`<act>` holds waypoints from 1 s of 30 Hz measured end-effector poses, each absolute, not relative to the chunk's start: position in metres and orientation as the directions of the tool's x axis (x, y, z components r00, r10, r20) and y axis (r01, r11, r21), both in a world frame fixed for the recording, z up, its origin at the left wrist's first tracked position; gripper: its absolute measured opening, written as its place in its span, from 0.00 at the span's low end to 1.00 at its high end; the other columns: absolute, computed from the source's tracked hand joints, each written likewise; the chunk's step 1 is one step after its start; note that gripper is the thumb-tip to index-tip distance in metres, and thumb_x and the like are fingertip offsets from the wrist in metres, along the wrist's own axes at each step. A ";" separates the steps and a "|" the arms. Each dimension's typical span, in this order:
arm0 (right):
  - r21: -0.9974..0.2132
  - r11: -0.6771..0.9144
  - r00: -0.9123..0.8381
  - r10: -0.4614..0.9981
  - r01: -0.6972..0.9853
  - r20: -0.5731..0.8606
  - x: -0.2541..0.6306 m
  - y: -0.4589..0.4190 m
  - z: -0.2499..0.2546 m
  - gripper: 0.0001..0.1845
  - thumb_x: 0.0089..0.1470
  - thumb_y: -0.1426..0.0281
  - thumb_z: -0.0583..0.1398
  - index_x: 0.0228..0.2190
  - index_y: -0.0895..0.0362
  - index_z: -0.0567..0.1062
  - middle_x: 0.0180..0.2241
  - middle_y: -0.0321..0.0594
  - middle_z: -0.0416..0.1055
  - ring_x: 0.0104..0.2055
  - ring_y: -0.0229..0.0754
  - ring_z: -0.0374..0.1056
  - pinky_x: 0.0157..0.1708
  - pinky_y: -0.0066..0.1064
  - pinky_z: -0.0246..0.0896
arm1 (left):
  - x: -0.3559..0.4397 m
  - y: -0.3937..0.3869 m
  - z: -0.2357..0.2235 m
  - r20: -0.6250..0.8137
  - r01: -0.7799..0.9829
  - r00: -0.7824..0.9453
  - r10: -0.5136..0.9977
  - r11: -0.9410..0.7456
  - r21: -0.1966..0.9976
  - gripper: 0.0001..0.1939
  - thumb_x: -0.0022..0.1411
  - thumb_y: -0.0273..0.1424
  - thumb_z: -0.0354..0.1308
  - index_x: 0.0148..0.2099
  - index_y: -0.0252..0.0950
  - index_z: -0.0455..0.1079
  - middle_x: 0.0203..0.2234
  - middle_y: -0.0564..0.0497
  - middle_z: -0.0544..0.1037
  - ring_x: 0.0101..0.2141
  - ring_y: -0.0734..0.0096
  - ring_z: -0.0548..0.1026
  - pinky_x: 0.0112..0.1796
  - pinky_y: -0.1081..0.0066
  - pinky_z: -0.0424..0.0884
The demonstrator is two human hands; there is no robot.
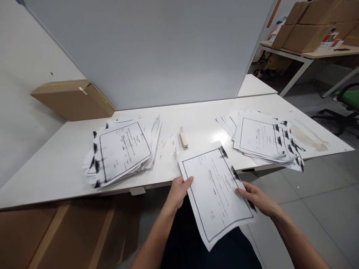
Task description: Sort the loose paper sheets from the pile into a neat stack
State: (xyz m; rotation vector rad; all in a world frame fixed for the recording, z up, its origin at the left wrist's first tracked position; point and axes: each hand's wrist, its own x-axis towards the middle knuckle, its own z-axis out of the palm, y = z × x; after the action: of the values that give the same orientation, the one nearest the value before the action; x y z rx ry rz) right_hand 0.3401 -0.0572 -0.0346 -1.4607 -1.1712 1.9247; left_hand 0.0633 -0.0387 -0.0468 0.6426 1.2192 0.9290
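Observation:
A printed sheet of paper [214, 194] with a black border and dark smudges along its right edge is held up over my lap, its far end above the table's front edge. My left hand [178, 190] grips its left edge, thumb on top. On the right edge my right hand [256, 196] pinches it the same way, fingers hidden beneath. Whether it is one sheet or more, I cannot tell. Beyond it a cream-coloured stapler [183, 139] lies on the table. One pile of similar printed sheets [123, 149] sits to the left, another pile [258, 136] to the right.
The white table [196, 116] backs onto a large grey-white board [168, 52]. A cardboard box [74, 99] leans at the back left, and more cardboard [70, 231] stands below the table. At the far right are a second table with boxes [305, 37] and a green chair [349, 99].

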 end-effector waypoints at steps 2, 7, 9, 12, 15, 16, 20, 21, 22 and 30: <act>-0.838 -0.533 -0.290 0.788 0.119 -0.543 0.338 -0.052 -0.036 0.19 0.50 0.55 0.58 0.40 0.54 0.72 0.34 0.41 0.75 0.36 0.48 0.71 0.36 0.39 0.68 | 0.063 -0.037 -0.044 -0.486 -0.178 0.068 0.871 0.490 0.853 0.19 0.46 0.45 0.63 0.28 0.31 0.71 0.21 0.48 0.76 0.23 0.67 0.74 0.26 0.68 0.70; -0.874 -0.477 -0.222 0.846 0.092 -0.485 0.342 -0.048 -0.035 0.15 0.51 0.57 0.58 0.36 0.54 0.72 0.31 0.38 0.75 0.32 0.45 0.72 0.33 0.35 0.67 | 0.041 -0.028 -0.028 -0.446 0.211 0.014 0.895 0.433 0.876 0.23 0.51 0.50 0.55 0.24 0.33 0.68 0.18 0.50 0.74 0.19 0.70 0.72 0.21 0.72 0.67; -0.876 -0.473 -0.213 0.850 0.096 -0.482 0.346 -0.046 -0.034 0.14 0.51 0.58 0.59 0.35 0.54 0.73 0.30 0.37 0.75 0.32 0.44 0.72 0.32 0.33 0.67 | 0.030 -0.021 -0.021 -0.358 0.343 -0.053 0.932 0.353 0.870 0.23 0.54 0.50 0.52 0.25 0.34 0.68 0.17 0.51 0.73 0.17 0.73 0.70 0.21 0.72 0.66; -0.869 -0.484 -0.218 0.841 0.106 -0.495 0.348 -0.043 -0.033 0.15 0.51 0.58 0.59 0.37 0.55 0.73 0.33 0.39 0.76 0.33 0.45 0.72 0.33 0.33 0.67 | 0.020 -0.003 -0.018 -0.087 0.511 -0.190 0.978 0.175 0.841 0.19 0.57 0.46 0.50 0.30 0.36 0.70 0.22 0.52 0.74 0.22 0.73 0.71 0.27 0.72 0.67; -0.862 -0.494 -0.201 0.839 0.110 -0.506 0.347 -0.040 -0.035 0.18 0.50 0.57 0.59 0.40 0.55 0.73 0.35 0.40 0.76 0.34 0.46 0.72 0.34 0.34 0.68 | 0.016 0.023 -0.028 0.156 0.605 -0.215 0.964 0.007 0.796 0.14 0.60 0.38 0.49 0.43 0.38 0.70 0.33 0.50 0.75 0.30 0.72 0.72 0.34 0.71 0.67; -0.859 -0.499 -0.195 0.837 0.111 -0.511 0.346 -0.039 -0.035 0.19 0.50 0.57 0.59 0.41 0.55 0.73 0.35 0.40 0.77 0.34 0.46 0.73 0.33 0.34 0.68 | 0.016 0.031 -0.033 0.205 0.620 -0.188 0.961 -0.046 0.783 0.15 0.60 0.36 0.48 0.47 0.38 0.68 0.36 0.49 0.75 0.30 0.73 0.71 0.35 0.71 0.67; -0.843 -0.526 -0.174 0.825 0.112 -0.538 0.345 -0.035 -0.035 0.19 0.49 0.57 0.60 0.41 0.54 0.73 0.36 0.40 0.77 0.35 0.47 0.73 0.33 0.33 0.68 | 0.018 0.056 -0.050 0.309 0.653 -0.064 0.949 -0.195 0.732 0.20 0.61 0.27 0.46 0.55 0.40 0.64 0.39 0.48 0.72 0.33 0.73 0.70 0.38 0.70 0.67; -0.841 -0.530 -0.171 0.823 0.110 -0.541 0.345 -0.033 -0.034 0.19 0.49 0.58 0.60 0.41 0.54 0.73 0.36 0.40 0.77 0.36 0.47 0.73 0.33 0.33 0.68 | 0.019 0.059 -0.053 0.322 0.659 -0.042 0.946 -0.217 0.720 0.21 0.61 0.26 0.45 0.55 0.40 0.63 0.39 0.48 0.71 0.34 0.73 0.69 0.39 0.70 0.67; -0.840 -0.532 -0.170 0.823 0.108 -0.543 0.345 -0.032 -0.034 0.19 0.49 0.58 0.60 0.41 0.54 0.73 0.36 0.40 0.77 0.36 0.47 0.73 0.34 0.34 0.68 | 0.019 0.062 -0.055 0.332 0.662 -0.021 0.943 -0.236 0.711 0.21 0.61 0.25 0.44 0.56 0.41 0.63 0.39 0.48 0.70 0.36 0.72 0.69 0.40 0.70 0.66; -0.840 -0.528 -0.145 0.828 0.125 -0.542 0.347 -0.026 -0.035 0.19 0.49 0.57 0.59 0.40 0.56 0.73 0.36 0.42 0.77 0.34 0.47 0.73 0.32 0.33 0.68 | 0.021 0.064 -0.060 0.291 0.697 0.041 0.956 -0.236 0.677 0.24 0.59 0.21 0.42 0.54 0.43 0.66 0.35 0.49 0.65 0.39 0.70 0.66 0.43 0.68 0.65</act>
State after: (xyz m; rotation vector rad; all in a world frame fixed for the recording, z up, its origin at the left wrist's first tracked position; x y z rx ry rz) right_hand 0.3466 -0.0262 -0.0346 -1.5969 -1.0791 1.7251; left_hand 0.0212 0.0639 -0.0599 1.9752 1.6714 1.0184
